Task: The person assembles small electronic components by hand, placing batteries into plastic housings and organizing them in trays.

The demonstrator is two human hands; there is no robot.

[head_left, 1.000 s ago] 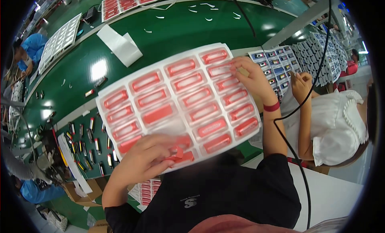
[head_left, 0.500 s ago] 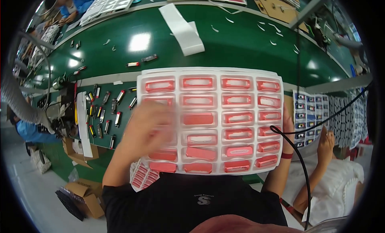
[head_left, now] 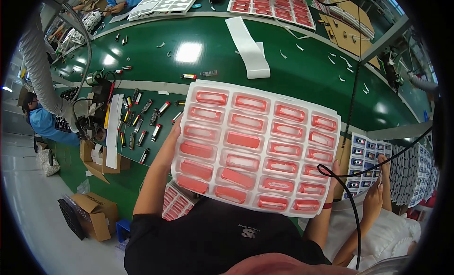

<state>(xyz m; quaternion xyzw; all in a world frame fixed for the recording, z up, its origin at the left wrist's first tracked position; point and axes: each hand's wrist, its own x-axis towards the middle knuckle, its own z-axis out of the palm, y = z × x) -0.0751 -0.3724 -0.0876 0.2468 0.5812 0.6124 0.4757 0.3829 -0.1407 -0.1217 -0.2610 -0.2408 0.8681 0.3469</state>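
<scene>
A white plastic blister tray (head_left: pixel 229 148) is held up in front of me, tilted with its right side lower. Its pockets carry pinkish-red rectangular shells (head_left: pixel 243 140); most show an open slot, while a few at the left and middle show a solid flat face. My left hand (head_left: pixel 175 134) grips the tray's left edge, its fingers mostly hidden underneath. At the right edge my right hand (head_left: pixel 335 173) holds on too, partly covered by the tray and a black cable (head_left: pixel 350 180).
Small cylindrical devices (head_left: pixel 137 123) lie scattered on the green bench at left, beside a white strip (head_left: pixel 114 130). A curled white sheet (head_left: pixel 249 50) lies farther back. At right, a co-worker's hands (head_left: pixel 373 199) are at a tray of dark blue parts (head_left: pixel 359 154). Below stand cardboard boxes (head_left: pixel 97 216).
My left hand has left the tray's pockets and gone to its left edge. The tray has tilted clockwise, and the whole view has shifted.
</scene>
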